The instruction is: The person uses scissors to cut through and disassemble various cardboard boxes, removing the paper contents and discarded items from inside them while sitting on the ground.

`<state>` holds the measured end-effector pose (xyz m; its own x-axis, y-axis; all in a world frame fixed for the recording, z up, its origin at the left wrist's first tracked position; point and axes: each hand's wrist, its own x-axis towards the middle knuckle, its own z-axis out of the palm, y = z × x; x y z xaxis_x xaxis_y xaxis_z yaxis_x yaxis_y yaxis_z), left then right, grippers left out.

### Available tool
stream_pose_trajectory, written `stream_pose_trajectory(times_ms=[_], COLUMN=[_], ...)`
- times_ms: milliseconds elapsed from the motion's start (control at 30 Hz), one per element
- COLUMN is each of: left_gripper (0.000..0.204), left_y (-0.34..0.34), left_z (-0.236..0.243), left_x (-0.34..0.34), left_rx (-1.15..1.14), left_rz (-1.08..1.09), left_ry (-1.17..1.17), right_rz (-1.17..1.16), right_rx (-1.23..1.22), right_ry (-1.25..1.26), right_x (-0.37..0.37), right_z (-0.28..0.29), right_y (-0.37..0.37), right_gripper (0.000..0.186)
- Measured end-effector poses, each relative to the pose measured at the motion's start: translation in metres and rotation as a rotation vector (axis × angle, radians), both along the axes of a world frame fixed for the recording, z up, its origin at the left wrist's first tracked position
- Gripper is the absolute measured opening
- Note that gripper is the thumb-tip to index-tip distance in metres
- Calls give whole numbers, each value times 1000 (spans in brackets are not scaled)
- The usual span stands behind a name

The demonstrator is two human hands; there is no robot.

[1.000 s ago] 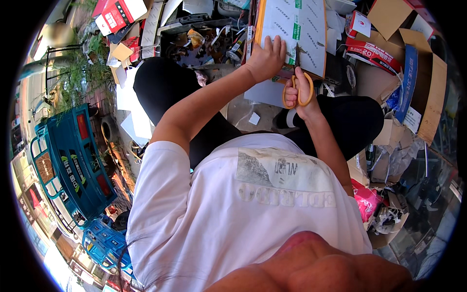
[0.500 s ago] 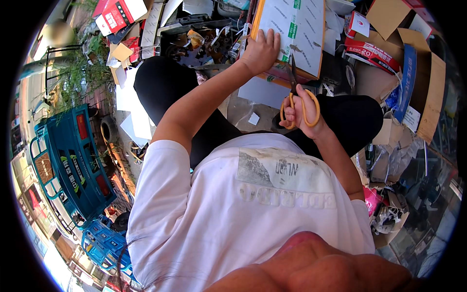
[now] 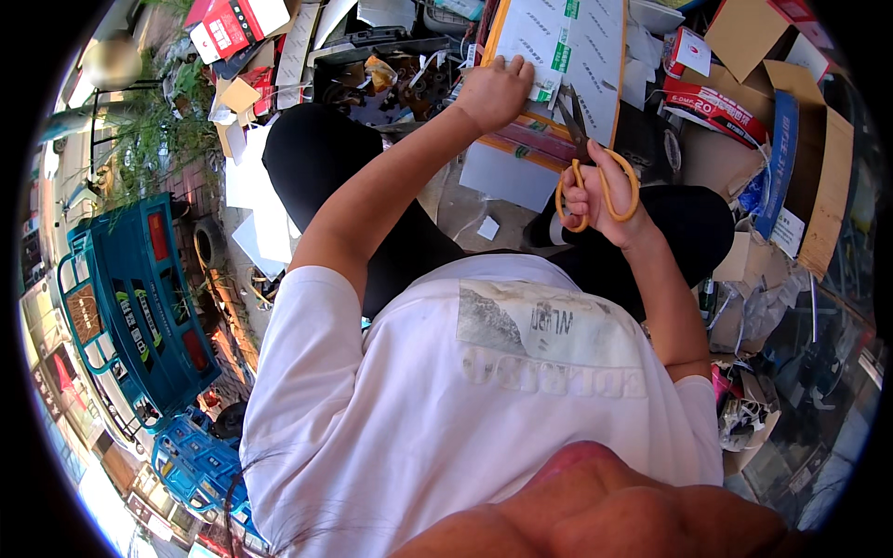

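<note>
A box [image 3: 521, 37] with a white printed top, orange edges and strips of green-and-white tape stands in front of my knees. My left hand [image 3: 496, 95] is on its near left corner, fingers bent over the top; the thumb is hidden. My right hand [image 3: 609, 197] is closed round the yellow loop handles of a pair of scissors [image 3: 575, 121]. Their dark blades point away from me, parted, at the near edge of the box top. Below that edge shows the reddish front side, and a white panel [image 3: 507, 177] lies under it.
Beyond my left knee is a black bin [image 3: 400, 88] of mixed scraps. Opened cardboard boxes [image 3: 809, 186] crowd the right. White sheets [image 3: 256, 186] lie by my left leg, a paper scrap [image 3: 488, 227] between my feet. A blue three-wheeled truck [image 3: 139, 316] stands at the left.
My right hand has drawn the scissors a little toward me and to the right. My left hand has slid back to the near corner of the box, with its fingers more bent.
</note>
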<state>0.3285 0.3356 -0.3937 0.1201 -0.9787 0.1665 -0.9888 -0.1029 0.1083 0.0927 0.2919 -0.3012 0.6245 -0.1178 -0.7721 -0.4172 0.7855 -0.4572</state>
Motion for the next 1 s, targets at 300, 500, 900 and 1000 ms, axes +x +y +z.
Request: stream_pose_trajectory(times_ms=[300,500,900,1000], left_gripper=[58,48,46,46], left_y=[8,14,11,11], left_z=[-5,-11,-17,-14], left_x=[6,-10,-11,-14], left_rx=[-122,-137,-171,-158], left_rz=[49,-5,-41,-48], left_ry=[169,-47,-212,-213], right_rz=[-27,-101,-118,-145], right_rx=[20,53,-7,-10], right_ry=[-82,-84,-20,-36], right_x=[21,35,19,21], right_z=[-13,-27,-26,-35], right_y=[-9,-29,-8,-14], right_gripper=[59,61,61,61])
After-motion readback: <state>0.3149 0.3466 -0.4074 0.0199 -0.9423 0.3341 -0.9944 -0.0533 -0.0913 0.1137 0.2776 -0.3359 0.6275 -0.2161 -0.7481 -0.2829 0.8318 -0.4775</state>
